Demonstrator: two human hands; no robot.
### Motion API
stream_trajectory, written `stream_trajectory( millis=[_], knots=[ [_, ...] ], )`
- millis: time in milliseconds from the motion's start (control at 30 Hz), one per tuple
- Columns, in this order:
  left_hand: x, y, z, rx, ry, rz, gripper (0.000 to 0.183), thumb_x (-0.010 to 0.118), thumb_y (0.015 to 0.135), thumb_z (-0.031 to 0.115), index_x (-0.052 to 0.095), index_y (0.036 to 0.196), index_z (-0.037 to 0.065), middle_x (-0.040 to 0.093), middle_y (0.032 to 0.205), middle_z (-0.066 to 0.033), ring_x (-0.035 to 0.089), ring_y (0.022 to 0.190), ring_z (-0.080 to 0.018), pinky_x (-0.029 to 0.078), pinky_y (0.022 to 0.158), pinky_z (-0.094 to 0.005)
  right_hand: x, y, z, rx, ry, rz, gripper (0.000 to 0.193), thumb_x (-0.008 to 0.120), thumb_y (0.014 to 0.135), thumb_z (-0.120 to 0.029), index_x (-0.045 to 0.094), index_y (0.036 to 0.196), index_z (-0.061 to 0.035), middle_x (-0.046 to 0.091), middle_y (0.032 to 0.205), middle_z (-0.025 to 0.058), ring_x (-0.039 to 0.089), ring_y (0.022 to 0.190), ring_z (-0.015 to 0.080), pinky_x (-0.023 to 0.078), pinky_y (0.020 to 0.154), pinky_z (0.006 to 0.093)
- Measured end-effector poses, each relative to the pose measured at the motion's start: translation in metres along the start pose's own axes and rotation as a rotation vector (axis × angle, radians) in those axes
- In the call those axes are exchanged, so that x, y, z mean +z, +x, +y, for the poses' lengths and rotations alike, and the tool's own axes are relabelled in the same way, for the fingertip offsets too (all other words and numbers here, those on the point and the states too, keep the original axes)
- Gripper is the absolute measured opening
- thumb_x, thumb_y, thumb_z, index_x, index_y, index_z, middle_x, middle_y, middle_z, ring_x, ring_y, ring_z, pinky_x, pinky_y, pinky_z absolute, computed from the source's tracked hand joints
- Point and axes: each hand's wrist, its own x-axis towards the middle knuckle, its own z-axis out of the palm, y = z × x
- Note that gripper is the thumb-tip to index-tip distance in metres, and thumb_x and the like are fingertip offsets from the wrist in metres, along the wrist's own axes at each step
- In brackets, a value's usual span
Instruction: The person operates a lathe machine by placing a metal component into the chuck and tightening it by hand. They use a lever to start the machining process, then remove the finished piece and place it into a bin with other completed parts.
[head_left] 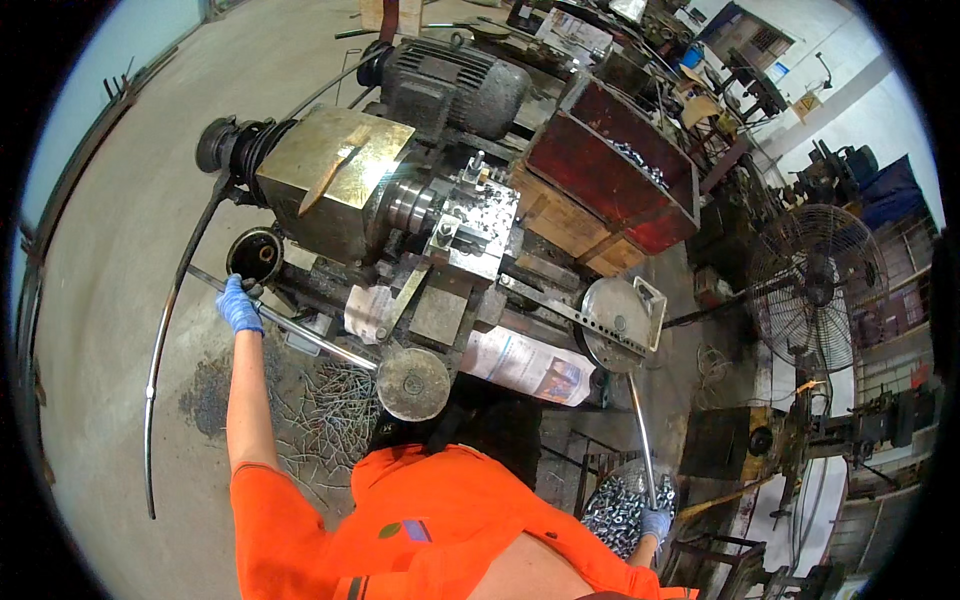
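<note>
My left hand, in a blue glove, is closed around a long metal lever that runs to a round metal hub at the machine's near side. Low on the right, my gloved right hand is closed at the lower end of a second steel lever, which slopes down from a round plate; its fingers are partly hidden. Beside that hand is a basket of small metal parts. Between the levers stands the lathe-like machine, with its chuck and tool block.
A wooden-handled tool lies on the brass-coloured headstock cover; behind is a ribbed motor. A red bin rests on a wooden crate. Metal rods or shavings litter the floor. A large fan stands right.
</note>
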Motion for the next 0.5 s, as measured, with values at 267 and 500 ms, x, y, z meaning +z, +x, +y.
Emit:
stream_trajectory(
  millis=[267, 500],
  knots=[
    [0.003, -0.006, -0.001, -0.021, -0.025, 0.024, 0.013, 0.057, 0.083, 0.011, 0.053, 0.086, -0.001, 0.062, 0.064, -0.0145, 0.057, 0.042, -0.0210, 0.047, 0.037, -0.0290, -0.029, -0.030, -0.021, -0.115, 0.057, 0.127, 0.053, 0.061, 0.073, -0.049, 0.065, 0.096, -0.0017, 0.062, 0.100, 0.0244, 0.059, 0.097, 0.0368, 0.047, 0.086, 0.0420],
    [0.006, -0.007, 0.000, -0.024, -0.045, 0.000, 0.015, 0.057, 0.083, 0.010, 0.053, 0.088, -0.003, 0.062, 0.066, -0.0162, 0.057, 0.043, -0.0221, 0.049, 0.037, -0.0306, 0.009, -0.003, 0.006, -0.017, 0.067, 0.111, 0.042, 0.066, 0.066, -0.037, 0.066, 0.089, -0.0015, 0.064, 0.093, 0.0223, 0.061, 0.091, 0.0368, 0.048, 0.080, 0.0427]
  ],
)
